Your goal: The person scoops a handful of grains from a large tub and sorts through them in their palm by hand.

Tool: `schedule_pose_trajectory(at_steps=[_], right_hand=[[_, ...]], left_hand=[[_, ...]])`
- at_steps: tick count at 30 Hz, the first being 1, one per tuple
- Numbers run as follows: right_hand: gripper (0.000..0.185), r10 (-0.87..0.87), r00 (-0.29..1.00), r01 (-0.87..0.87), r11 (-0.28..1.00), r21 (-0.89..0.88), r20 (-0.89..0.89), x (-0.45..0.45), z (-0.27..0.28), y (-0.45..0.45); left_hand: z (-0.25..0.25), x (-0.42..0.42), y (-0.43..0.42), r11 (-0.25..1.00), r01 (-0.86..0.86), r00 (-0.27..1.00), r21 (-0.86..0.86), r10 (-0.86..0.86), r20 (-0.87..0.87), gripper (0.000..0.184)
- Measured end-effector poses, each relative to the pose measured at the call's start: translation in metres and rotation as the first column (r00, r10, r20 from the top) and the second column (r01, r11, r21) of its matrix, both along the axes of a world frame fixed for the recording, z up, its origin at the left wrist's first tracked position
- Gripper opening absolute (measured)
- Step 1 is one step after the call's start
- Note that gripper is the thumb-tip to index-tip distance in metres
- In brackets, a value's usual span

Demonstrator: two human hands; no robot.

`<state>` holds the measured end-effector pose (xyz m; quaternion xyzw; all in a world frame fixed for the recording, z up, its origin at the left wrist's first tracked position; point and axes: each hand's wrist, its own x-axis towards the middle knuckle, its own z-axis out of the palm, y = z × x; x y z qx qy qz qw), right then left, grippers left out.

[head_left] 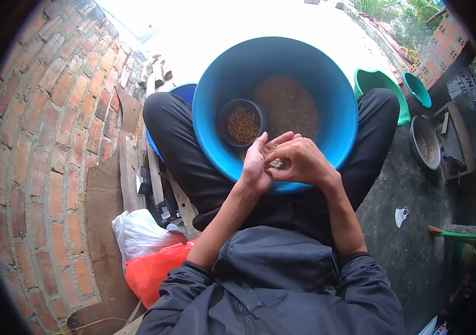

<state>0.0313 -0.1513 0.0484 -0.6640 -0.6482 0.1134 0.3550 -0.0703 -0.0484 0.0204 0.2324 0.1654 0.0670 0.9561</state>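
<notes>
A large blue tub rests between my legs, with a layer of brown grain-like material on its bottom. Inside it, at the left, stands a small dark bowl of golden-brown kernels. Over the tub's near rim, my left hand is cupped palm up around a small heap of pale brown kernels. My right hand reaches over that palm, its thumb and forefinger bent together at the heap. What lies between those fingertips is too small to make out.
A brick wall rises at the left, near white and red plastic bags and wooden boards. To the right are green basins, a metal pan, a white mask and a green-handled tool.
</notes>
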Motion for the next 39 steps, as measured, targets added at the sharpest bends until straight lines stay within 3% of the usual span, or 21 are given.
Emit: schedule_pose_trajectory(at_steps=[15,21,23,26,27,29,31,32,34,36,39], right_hand=[[0.015,-0.017,0.998,0.015,0.999,0.048,0.056,0.0,-0.007,0.003],[0.018,0.043,0.983,-0.035,0.998,0.046,-0.177,0.005,0.012,-0.001],[0.017,0.122,0.902,-0.086,0.991,0.106,-0.415,0.008,0.017,-0.002],[0.013,0.177,0.821,-0.122,0.983,0.136,-0.542,0.024,0.02,0.009],[0.01,0.192,0.794,-0.122,0.98,0.158,-0.577,0.028,0.025,0.016],[0.01,0.113,0.847,-0.049,0.99,0.135,-0.52,0.03,0.035,0.036],[0.016,-0.053,0.949,0.096,0.988,0.125,-0.309,0.029,0.034,0.053],[0.016,-0.054,0.951,0.098,0.987,0.13,-0.305,0.029,0.029,0.054],[0.018,-0.261,0.939,0.297,0.944,0.142,-0.223,0.024,0.025,0.05],[0.017,-0.263,0.935,0.308,0.936,0.173,-0.238,0.019,0.023,0.034],[0.014,-0.119,0.96,0.18,0.954,0.238,-0.252,0.004,0.024,0.009]], left_hand=[[0.001,0.0,0.0,0.999,-0.023,1.0,0.041,0.023,0.003,0.063],[0.009,-0.002,-0.002,0.998,-0.048,0.996,0.046,0.051,-0.07,0.062],[-0.006,0.0,0.002,0.999,-0.029,1.0,-0.028,0.028,-0.009,0.058],[-0.029,0.004,0.005,0.988,-0.054,0.995,-0.144,0.065,0.077,0.053],[-0.008,0.002,-0.005,0.99,-0.133,0.991,-0.038,0.132,-0.037,0.05],[-0.002,0.004,-0.006,0.991,-0.117,0.993,-0.061,0.115,-0.039,0.052],[-0.002,0.005,-0.005,0.991,-0.069,0.998,-0.114,0.068,-0.008,0.053],[-0.004,0.005,-0.004,0.992,-0.066,0.998,-0.11,0.066,-0.003,0.053],[-0.002,0.003,-0.003,0.987,-0.063,0.998,-0.146,0.063,-0.006,0.053],[-0.003,0.002,-0.003,0.986,-0.08,0.997,-0.147,0.079,-0.018,0.049],[-0.023,0.004,0.002,0.988,-0.148,0.988,-0.047,0.145,-0.058,0.05]])
